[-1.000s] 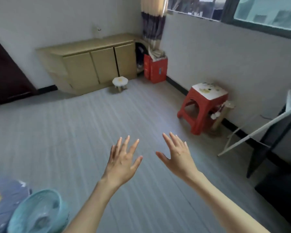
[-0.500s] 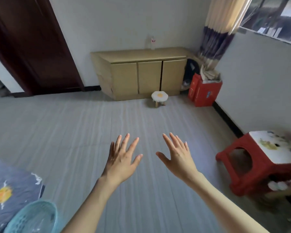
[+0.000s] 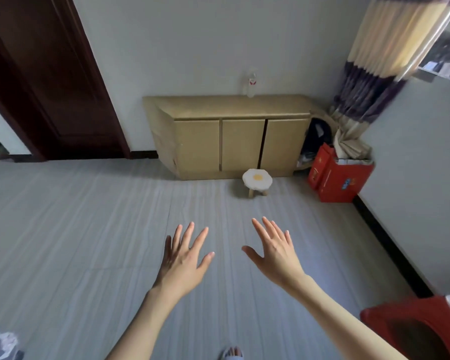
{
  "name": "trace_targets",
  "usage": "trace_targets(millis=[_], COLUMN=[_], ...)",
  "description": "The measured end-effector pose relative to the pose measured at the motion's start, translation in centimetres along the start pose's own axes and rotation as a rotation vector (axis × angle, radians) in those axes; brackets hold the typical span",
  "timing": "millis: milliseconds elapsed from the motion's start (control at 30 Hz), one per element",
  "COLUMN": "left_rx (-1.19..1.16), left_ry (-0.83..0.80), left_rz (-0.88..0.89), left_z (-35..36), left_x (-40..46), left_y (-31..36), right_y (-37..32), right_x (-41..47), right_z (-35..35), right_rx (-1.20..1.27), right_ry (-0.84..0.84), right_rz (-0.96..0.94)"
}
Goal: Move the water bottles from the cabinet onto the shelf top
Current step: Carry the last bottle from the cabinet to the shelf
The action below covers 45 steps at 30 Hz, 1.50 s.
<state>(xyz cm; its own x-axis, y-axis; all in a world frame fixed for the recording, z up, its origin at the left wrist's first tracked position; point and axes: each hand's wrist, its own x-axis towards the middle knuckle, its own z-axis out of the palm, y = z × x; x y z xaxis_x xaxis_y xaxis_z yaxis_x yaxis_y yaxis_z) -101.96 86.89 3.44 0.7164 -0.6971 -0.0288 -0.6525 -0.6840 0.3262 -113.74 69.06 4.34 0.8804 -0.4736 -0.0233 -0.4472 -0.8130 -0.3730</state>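
A low tan cabinet [image 3: 234, 144] with three shut doors stands against the far wall. One clear water bottle [image 3: 251, 84] with a red label stands upright on the cabinet's top, near the wall. My left hand [image 3: 183, 258] and my right hand [image 3: 274, 252] are held out in front of me over the grey floor, palms down, fingers spread, holding nothing. Both hands are well short of the cabinet. Whatever is inside the cabinet is hidden behind its doors.
A small egg-shaped stool [image 3: 257, 181] sits on the floor right before the cabinet's doors. A red box [image 3: 335, 178] and a striped curtain [image 3: 374, 66] fill the right corner. A red plastic stool [image 3: 413, 331] is at lower right, a dark door [image 3: 50, 81] at left.
The view has swung left and come closer, so the cabinet is now centred ahead and larger. My hands keep the same spread pose.
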Motion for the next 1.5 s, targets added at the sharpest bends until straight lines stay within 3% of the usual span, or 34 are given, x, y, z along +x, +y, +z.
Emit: trace_targets(millis=[200,533,767,967,1500], left_rx=[0.000,-0.032,-0.035,-0.034,-0.109], left_ry=[0.011,-0.099,0.053,0.031,-0.194], left_rz=[0.001,-0.069,-0.080,-0.128,-0.053], left_z=[-2.2,-0.4,-4.1,-4.6,-2.4], left_x=[15.1,34.5,53.3,64.2,102.2], left_y=[-0.8,-3.5,-4.0,-5.4,-12.0], right_y=[2.7,7.3,10.2,11.2,17.8], right_x=[14.2,36.1,55.1,66.9,100.5], right_z=[-2.9,-2.3,-5.0,-6.3,-5.4], right_rx=[-0.001,0.009,0.052,0.051,0.041], right_ry=[0.043,-0.045,0.010,-0.013,-0.027], right_rz=[0.000,-0.024,-0.063,-0.094,0.162])
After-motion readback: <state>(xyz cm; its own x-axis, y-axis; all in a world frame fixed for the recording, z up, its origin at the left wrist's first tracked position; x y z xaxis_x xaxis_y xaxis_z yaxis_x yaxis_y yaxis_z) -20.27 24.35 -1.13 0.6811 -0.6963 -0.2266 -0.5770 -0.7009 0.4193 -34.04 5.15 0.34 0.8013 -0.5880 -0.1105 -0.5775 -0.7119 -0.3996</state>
